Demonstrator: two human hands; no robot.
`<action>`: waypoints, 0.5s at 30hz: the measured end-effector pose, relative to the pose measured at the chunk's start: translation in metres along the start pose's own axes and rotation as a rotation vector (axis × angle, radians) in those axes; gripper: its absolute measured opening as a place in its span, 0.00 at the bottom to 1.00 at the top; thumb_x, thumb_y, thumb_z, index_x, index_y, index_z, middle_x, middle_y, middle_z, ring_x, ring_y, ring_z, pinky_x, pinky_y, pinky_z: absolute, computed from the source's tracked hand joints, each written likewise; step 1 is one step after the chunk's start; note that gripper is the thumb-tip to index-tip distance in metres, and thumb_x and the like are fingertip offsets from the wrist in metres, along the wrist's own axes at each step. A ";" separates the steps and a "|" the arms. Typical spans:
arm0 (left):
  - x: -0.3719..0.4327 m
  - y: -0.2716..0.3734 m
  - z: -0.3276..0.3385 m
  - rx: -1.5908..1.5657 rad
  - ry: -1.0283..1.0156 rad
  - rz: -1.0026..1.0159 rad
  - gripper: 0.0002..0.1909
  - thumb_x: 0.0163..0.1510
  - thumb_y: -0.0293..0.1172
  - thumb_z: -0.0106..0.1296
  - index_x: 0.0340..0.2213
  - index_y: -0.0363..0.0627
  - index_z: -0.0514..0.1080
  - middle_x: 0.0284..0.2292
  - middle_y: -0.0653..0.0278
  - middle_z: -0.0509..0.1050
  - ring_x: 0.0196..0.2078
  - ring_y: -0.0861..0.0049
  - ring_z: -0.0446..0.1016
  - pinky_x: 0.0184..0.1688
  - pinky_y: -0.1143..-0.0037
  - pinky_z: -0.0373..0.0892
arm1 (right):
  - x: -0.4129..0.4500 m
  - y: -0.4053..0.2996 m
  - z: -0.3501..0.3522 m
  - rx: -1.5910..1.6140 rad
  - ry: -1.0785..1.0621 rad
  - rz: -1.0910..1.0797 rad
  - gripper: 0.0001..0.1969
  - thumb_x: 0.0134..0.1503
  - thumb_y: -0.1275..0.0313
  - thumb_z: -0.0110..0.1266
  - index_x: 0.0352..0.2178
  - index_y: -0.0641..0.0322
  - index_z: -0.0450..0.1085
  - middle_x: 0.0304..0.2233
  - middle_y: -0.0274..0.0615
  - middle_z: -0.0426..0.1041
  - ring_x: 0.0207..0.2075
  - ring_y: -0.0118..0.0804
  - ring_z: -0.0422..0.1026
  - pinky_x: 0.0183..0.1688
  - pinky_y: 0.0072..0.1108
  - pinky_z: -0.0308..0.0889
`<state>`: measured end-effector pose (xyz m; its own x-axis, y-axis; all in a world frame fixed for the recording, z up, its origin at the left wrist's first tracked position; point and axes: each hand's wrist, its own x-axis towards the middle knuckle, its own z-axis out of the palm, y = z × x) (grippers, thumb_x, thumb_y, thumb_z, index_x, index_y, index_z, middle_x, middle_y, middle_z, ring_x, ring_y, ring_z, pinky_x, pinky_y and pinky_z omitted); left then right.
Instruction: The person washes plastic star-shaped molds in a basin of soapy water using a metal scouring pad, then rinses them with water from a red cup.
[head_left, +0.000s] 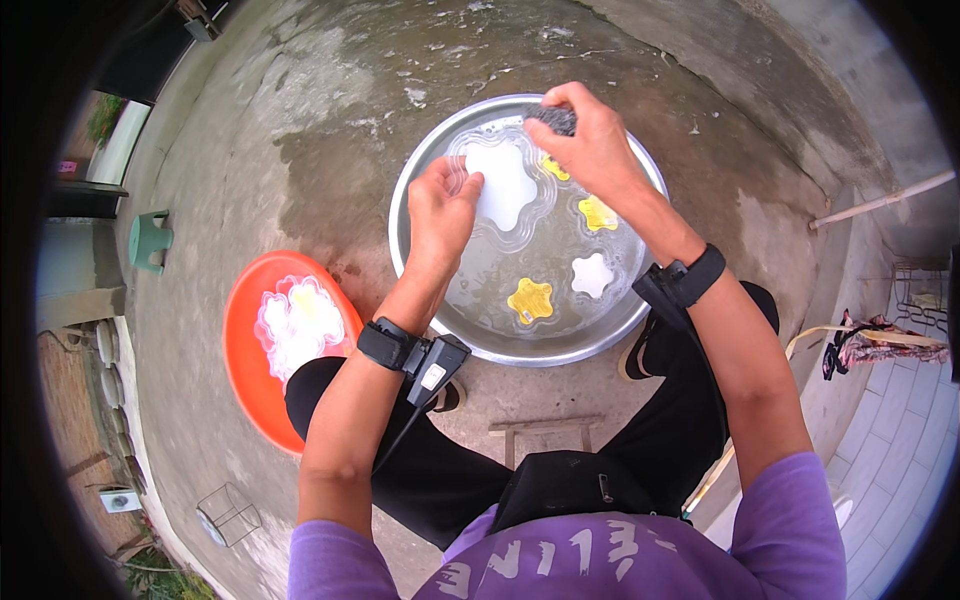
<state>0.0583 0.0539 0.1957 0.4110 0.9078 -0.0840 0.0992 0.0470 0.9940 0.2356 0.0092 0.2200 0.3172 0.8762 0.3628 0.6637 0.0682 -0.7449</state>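
A wide metal basin of water stands on the ground in front of me. My left hand grips the left edge of a large clear, wavy-edged flower-shaped piece with a white centre, over the basin. Beyond its right side my right hand holds a dark grey scouring pad near the far rim. Smaller flower-shaped pieces lie in the basin: yellow ones and a white one. Another yellow one is partly hidden beside the large piece.
An orange plastic basin with more flower-shaped pieces stands at left, partly behind my knee. Farther left are a green stool and a wire frame. A wooden stool edge shows between my legs; a pole leans at right.
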 end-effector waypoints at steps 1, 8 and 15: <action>-0.001 0.002 0.001 0.000 0.002 0.000 0.07 0.50 0.19 0.47 0.33 0.32 0.66 0.27 0.63 0.73 0.26 0.82 0.71 0.29 0.84 0.67 | 0.003 0.000 -0.006 0.051 0.026 0.113 0.14 0.45 0.68 0.57 0.32 0.66 0.68 0.27 0.41 0.71 0.27 0.28 0.69 0.29 0.19 0.65; -0.006 0.002 0.005 0.199 -0.022 0.120 0.08 0.49 0.19 0.48 0.34 0.34 0.66 0.27 0.66 0.72 0.28 0.86 0.69 0.30 0.85 0.66 | -0.005 -0.011 0.016 0.061 -0.081 -0.277 0.13 0.47 0.70 0.54 0.36 0.63 0.67 0.35 0.42 0.69 0.39 0.40 0.68 0.40 0.23 0.63; 0.002 0.017 -0.003 -0.206 0.070 0.001 0.08 0.51 0.23 0.48 0.35 0.37 0.66 0.27 0.66 0.72 0.27 0.85 0.70 0.28 0.85 0.66 | 0.002 0.003 0.003 -0.090 0.092 -0.145 0.14 0.46 0.68 0.55 0.33 0.62 0.66 0.36 0.43 0.68 0.35 0.42 0.69 0.35 0.27 0.66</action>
<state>0.0583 0.0579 0.2127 0.3467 0.9341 -0.0854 -0.0914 0.1243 0.9880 0.2359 0.0129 0.2168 0.2719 0.8125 0.5157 0.7637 0.1439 -0.6293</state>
